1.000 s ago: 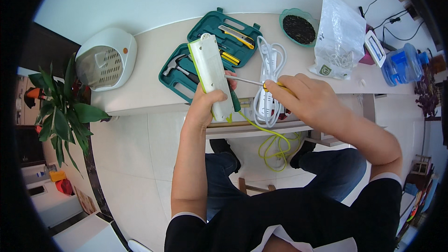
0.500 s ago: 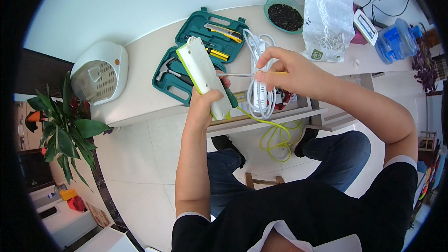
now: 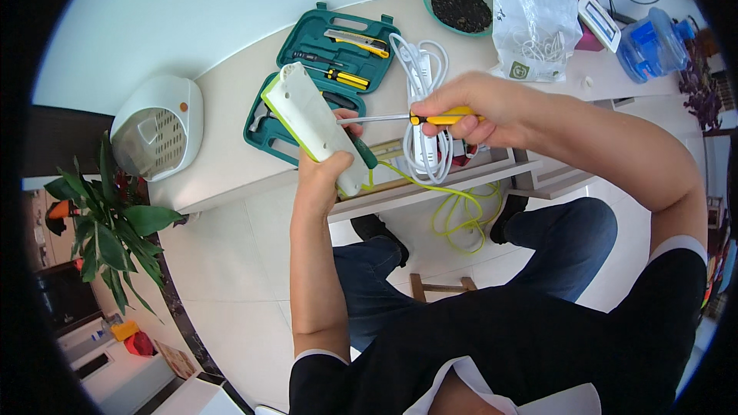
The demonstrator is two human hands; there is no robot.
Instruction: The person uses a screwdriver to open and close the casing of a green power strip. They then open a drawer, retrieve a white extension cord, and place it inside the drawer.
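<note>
My left hand [image 3: 321,177] grips a long white power strip [image 3: 314,124] with a lime-green edge, tilted with its plain back toward me. A dark green sleeve and a lime-green cord [image 3: 415,180] lie by its lower end. My right hand [image 3: 480,111] holds a screwdriver [image 3: 444,116] by its yellow and black handle. The metal shaft points left and its tip meets the strip's right side, close to my left fingers; exact contact is hard to tell. Beneath the screwdriver, a second white power strip [image 3: 425,147] lies wrapped in its white cord.
An open green toolbox [image 3: 288,54] holds a utility knife [image 3: 357,42], another screwdriver [image 3: 346,78] and a partly hidden hammer. Behind stand a bowl of dark seeds [image 3: 461,11], a plastic bag [image 3: 534,15] and a water jug [image 3: 652,50]. An open drawer [image 3: 453,188] juts over my knees.
The view has shifted slightly. My right hand has turned, so the screwdriver's yellow handle now shows more. The power strip stays in my left hand.
</note>
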